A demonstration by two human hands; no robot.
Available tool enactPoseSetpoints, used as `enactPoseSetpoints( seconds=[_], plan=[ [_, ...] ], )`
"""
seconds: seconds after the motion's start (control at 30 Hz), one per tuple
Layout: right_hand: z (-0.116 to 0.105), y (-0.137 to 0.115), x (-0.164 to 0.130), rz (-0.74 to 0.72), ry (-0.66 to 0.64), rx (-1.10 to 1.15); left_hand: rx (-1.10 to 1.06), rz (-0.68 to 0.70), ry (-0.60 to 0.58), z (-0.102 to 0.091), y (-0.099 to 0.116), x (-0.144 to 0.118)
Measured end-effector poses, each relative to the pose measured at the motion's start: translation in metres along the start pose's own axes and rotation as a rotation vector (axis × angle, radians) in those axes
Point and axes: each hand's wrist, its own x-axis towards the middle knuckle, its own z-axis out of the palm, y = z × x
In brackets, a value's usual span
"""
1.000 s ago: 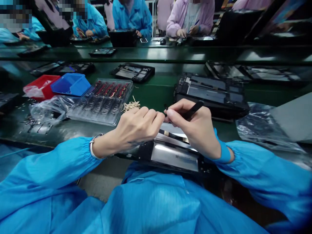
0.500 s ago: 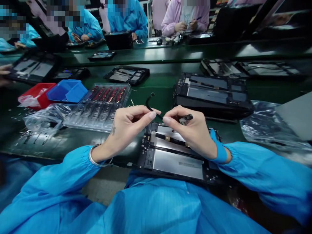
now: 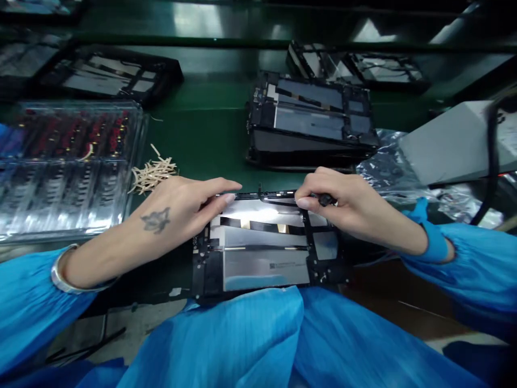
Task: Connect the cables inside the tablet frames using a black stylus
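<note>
Head view: right hand (image 3: 355, 207) pinches small black part (image 3: 325, 200), left hand (image 3: 177, 207) flat on open tablet (image 3: 262, 253); slip could misseat it.

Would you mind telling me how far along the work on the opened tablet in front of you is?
Done: the opened tablet lies flat at the bench edge, insides up. In hand: the left hand steadies its far edge, while the right hand pinches a small black part there. Left: that part is not visibly seated, and a stack of opened tablets waits behind.

Two hands (image 3: 177, 207) (image 3: 347, 205), one clear tray (image 3: 68, 167)
</note>
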Motion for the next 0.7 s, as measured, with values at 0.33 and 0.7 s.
enactPoseSetpoints(
  seconds=[0.33,0.7],
  plan=[
    [-0.008,0.026,0.005,0.177,-0.184,-0.076,-0.091,0.247,-0.032,0.025,-0.009,0.023],
    [-0.005,0.023,0.011,0.194,-0.223,-0.183,-0.019,0.266,-0.217,0.039,-0.013,0.016]
  ],
)
